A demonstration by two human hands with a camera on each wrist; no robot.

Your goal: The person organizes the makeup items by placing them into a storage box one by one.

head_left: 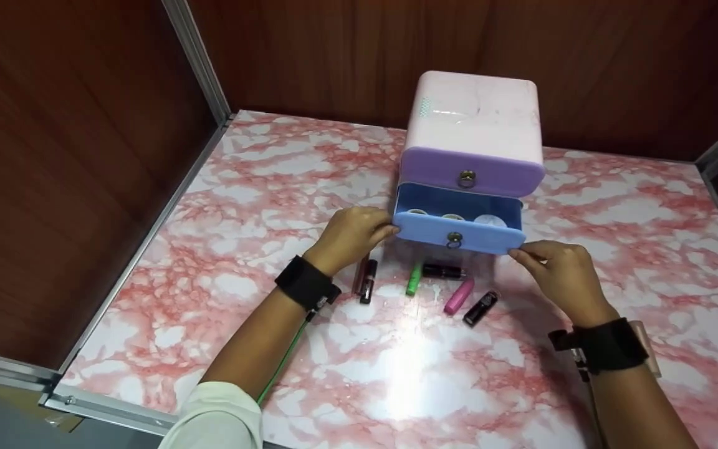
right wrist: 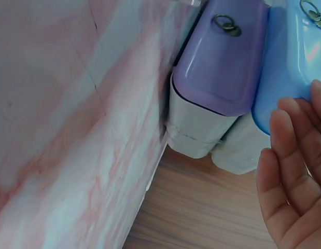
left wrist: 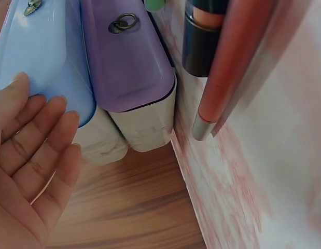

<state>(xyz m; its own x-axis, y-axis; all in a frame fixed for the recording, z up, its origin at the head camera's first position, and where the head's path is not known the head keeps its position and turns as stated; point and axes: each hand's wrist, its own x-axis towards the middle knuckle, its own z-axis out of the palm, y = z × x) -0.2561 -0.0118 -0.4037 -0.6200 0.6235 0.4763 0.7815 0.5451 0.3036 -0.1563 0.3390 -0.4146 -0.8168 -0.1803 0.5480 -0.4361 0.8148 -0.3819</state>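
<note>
Blue drawer (head_left: 487,241): pulled out between the hands. Left hand (head_left: 353,236) pinches its left front corner, right hand (head_left: 563,274) its right. Inside: three round pale items (head_left: 490,221), only tops visible. Beyond the hands, pale cabinet (head_left: 477,112); upper purple drawer (head_left: 434,168) pushed in above, lower purple drawer (left wrist: 129,67) likewise below. Nearer than right hand, on worktop (head_left: 272,168): pink tube (head_left: 459,296), green tube (head_left: 414,280).

Booth-like workstation: wood-grain panels (head_left: 340,62), metal framing (head_left: 199,62), pink-and-white marbled tabletop (head_left: 502,380).
</note>
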